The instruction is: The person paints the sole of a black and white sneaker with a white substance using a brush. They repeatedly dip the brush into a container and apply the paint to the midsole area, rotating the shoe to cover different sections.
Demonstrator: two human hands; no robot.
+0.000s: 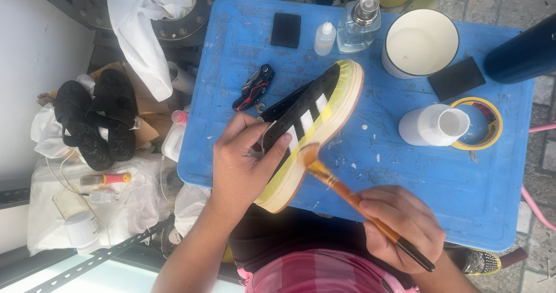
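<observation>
Over blue table [405, 177], left hand [243, 165] grips sneaker [313, 119]; right hand [399, 226] clasps paintbrush [353, 200], seemingly touching its sole.

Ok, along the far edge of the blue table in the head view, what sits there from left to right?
Black sponge block → small white squeeze bottle → clear spray bottle → white bucket → dark blue bottle, all on the blue table.
</observation>
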